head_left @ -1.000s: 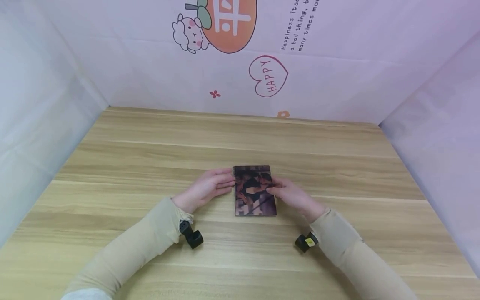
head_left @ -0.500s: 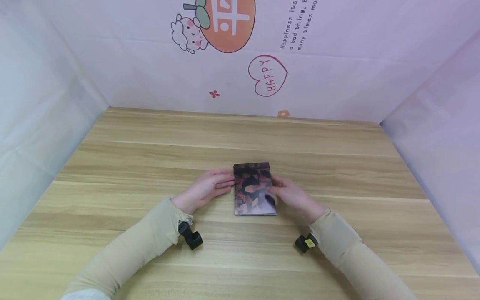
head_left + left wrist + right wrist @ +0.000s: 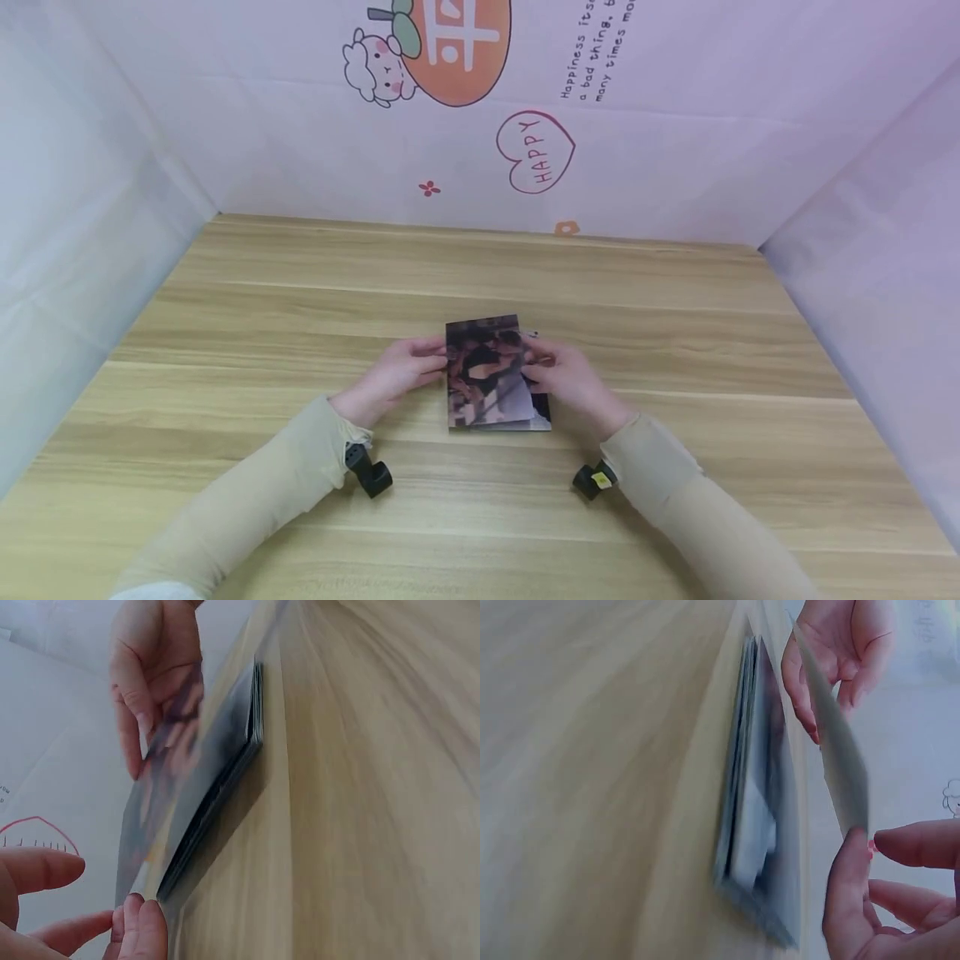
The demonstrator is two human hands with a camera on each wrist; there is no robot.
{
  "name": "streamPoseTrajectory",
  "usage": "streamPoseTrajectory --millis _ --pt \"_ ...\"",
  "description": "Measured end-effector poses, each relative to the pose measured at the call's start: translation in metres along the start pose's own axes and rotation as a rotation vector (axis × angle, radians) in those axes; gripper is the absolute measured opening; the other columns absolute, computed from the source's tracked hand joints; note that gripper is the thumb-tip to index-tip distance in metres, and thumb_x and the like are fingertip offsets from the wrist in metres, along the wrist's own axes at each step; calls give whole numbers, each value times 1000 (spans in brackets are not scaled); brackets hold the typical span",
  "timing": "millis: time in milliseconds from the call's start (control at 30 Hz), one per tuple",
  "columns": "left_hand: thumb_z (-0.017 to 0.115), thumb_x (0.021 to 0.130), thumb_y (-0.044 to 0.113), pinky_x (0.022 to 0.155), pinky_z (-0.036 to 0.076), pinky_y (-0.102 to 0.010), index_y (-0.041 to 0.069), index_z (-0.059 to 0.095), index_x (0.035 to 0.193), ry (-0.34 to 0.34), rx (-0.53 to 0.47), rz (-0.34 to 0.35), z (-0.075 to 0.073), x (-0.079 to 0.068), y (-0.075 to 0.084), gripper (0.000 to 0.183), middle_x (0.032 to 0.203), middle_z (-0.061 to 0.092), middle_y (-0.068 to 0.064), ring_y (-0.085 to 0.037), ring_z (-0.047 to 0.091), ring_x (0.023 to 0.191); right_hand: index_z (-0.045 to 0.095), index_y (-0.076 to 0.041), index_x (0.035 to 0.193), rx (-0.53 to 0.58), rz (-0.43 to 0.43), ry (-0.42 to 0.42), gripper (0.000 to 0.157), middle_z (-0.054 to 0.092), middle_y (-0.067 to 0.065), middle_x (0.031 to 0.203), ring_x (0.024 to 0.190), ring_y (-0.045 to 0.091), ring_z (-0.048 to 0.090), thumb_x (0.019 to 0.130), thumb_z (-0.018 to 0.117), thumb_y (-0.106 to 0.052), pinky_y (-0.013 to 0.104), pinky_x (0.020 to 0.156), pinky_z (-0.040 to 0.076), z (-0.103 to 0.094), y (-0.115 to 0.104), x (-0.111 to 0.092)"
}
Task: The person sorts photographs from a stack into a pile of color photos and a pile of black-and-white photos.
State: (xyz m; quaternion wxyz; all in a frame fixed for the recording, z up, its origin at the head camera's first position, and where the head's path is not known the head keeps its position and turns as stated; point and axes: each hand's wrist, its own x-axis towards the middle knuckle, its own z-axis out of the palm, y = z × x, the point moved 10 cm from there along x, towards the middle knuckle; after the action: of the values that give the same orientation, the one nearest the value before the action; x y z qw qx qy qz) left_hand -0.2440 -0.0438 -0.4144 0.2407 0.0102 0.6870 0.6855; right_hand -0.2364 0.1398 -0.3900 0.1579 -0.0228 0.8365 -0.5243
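The right hand (image 3: 570,379) pinches the right side of a picture card (image 3: 483,367), holding it tipped up over a stack of cards (image 3: 217,761). The left hand (image 3: 397,371) has its thumb spread out, and its fingertips touch the card's left side. The stack lies on the tabletop (image 3: 480,517), about halfway between the left and right edges, well away from the back edge.

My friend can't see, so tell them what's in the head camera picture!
A person's right hand holds a dark picture card by its right side while the left hand touches its left edge, over a stack of cards on a wooden table. Behind is a white backdrop with a red HAPPY heart.
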Motion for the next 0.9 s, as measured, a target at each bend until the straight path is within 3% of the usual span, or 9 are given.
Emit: streamPoseTrajectory --millis 133,267,433,633,900 --pt "50 92 -3 104 44 -34 -13 32 140 22 50 55 -19 -1 -1 52 139 42 -31 -32 50 124 41 -3 142 32 34 27 56 55 20 116 99 26 61 89 56 4 32 78 58 12 -9 11" --pt "52 90 -6 92 51 -24 -12 32 140 57 56 95 -43 -2 1 55 136 43 -32 -13 62 101 44 -7 141 47 47 33 59 59 16 108 79 14 61 86 61 5 26 68 58 28 -22 22" --pt "54 89 -6 79 54 -16 -7 28 144 129 122 86 -78 -8 7 60 137 41 -32 5 58 81 46 -9 140 89 74 12 61 61 10 96 62 9 56 84 64 6 21 56 54 51 -37 38" --pt "57 89 -3 79 55 -17 -1 24 147 119 213 78 -107 -14 17 66 137 40 -32 4 59 81 49 -11 139 145 102 10 61 57 5 89 61 10 54 83 66 7 22 56 54 74 -47 55" --pt "60 87 -5 78 55 -16 -2 20 148 73 339 74 -133 -18 19 74 126 45 -28 3 58 82 50 -5 136 144 74 36 64 57 4 84 63 10 58 78 69 11 24 56 57 103 -54 74"
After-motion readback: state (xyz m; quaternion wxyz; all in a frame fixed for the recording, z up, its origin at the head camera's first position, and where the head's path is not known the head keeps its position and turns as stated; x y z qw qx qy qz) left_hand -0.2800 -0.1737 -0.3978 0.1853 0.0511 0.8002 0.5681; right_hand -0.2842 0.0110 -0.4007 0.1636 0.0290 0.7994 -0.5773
